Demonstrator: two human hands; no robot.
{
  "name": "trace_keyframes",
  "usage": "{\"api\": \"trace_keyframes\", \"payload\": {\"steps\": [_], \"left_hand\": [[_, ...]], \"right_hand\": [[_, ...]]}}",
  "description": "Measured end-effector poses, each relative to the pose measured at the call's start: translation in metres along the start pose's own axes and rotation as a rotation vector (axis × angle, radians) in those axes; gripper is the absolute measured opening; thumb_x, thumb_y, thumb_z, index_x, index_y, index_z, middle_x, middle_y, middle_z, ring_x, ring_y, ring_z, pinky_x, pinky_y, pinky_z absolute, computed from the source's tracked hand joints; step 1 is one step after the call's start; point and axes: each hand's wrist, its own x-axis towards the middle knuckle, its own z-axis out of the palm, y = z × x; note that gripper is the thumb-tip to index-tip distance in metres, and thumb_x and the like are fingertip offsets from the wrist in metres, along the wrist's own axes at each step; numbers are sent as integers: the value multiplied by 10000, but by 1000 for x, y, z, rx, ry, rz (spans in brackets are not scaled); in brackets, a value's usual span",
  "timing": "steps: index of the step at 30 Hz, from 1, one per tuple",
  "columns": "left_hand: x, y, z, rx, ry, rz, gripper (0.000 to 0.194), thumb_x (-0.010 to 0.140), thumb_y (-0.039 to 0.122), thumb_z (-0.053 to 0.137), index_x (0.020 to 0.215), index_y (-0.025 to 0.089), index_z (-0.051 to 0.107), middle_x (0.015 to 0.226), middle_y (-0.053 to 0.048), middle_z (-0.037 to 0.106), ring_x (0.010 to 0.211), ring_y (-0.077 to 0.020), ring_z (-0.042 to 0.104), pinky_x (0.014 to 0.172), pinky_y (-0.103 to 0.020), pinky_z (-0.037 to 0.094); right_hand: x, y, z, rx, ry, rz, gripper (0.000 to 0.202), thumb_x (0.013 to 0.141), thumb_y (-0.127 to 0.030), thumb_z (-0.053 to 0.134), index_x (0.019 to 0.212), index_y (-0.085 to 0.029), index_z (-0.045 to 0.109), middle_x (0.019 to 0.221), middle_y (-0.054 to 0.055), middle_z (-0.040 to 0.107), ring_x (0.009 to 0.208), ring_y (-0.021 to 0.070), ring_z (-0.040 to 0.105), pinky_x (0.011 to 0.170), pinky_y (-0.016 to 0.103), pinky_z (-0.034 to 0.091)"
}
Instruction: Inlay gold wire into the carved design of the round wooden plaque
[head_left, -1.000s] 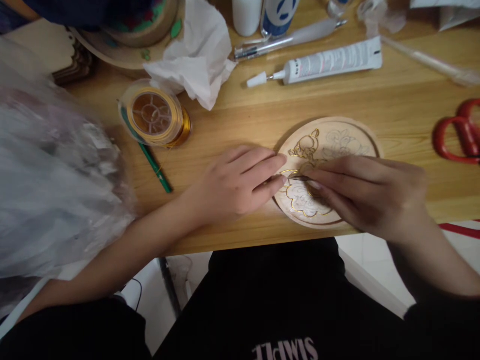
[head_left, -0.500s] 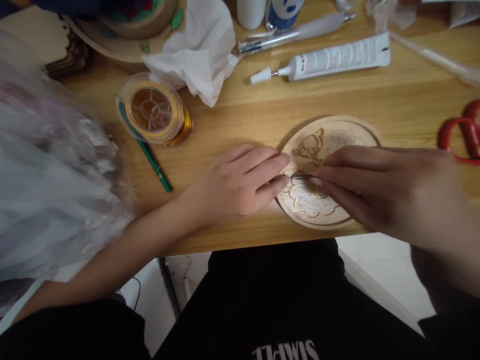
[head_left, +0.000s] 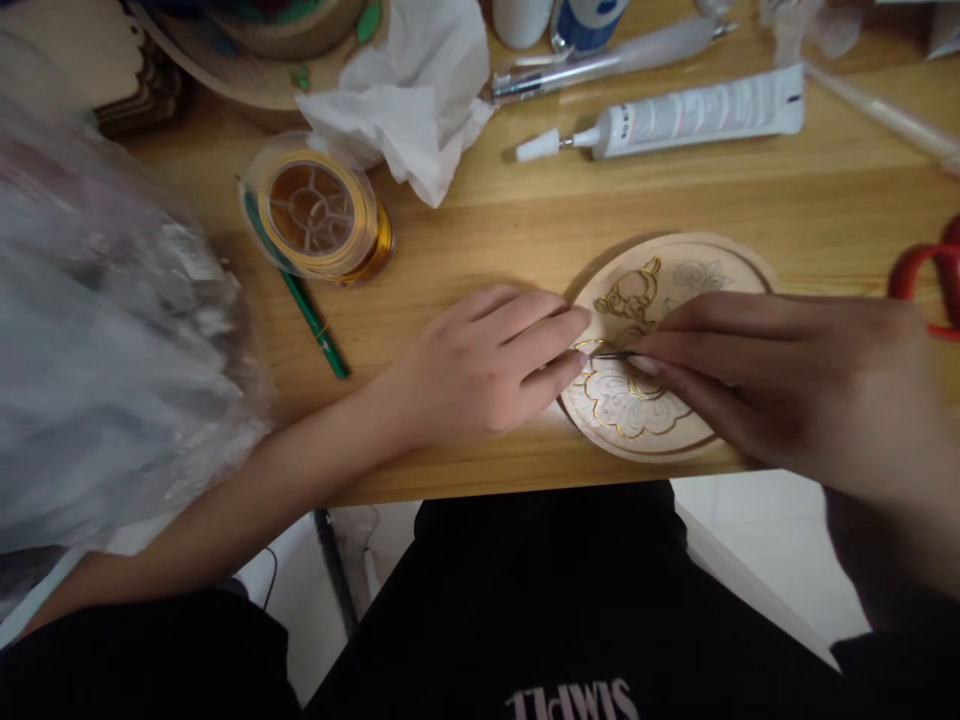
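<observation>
A round wooden plate (head_left: 720, 245) lies near the table's front edge, bearing pencil-drawn curls and outlines of thin gold wire (head_left: 651, 434). My left hand (head_left: 495, 370) rests palm down at its left rim, fingers stretched out and fingertips on the plate. From the right, my right hand (head_left: 780, 370) reaches over the plate, its thumb and fingers pinched on slim dark tweezers (head_left: 613, 355). The tweezers' tips point left, close to my left fingertips and a gold wire line. The lower right part of the plate is hidden beneath my right hand.
A spool of gold wire (head_left: 322, 215) stands left, beside a green pencil (head_left: 315, 325). Crumpled tissue (head_left: 420, 110), a glue tube (head_left: 697, 115) and a clear-barrelled pen (head_left: 607, 65) lie behind. Red-handled scissors (head_left: 911, 270) are at right; a plastic bag (head_left: 127, 350) bulges at left.
The whole view has shifted slightly, moving the table items a little to the right. Both hands keep nearly the same place on the plate, and the tweezers' tips show a bit more clearly.
</observation>
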Motion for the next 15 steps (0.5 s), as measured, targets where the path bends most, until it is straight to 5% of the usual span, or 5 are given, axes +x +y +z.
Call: {"api": "trace_keyframes", "payload": {"steps": [15], "left_hand": [[1, 0, 0, 0, 11, 18, 164, 968, 193, 545, 1105, 108, 576, 1092, -75, 716, 1012, -184, 679, 875, -323, 538]], "right_hand": [[-3, 1, 4, 102, 3, 2, 44, 899, -216, 650, 925, -193, 677, 802, 7, 713, 652, 138, 660, 480, 282, 380]]}}
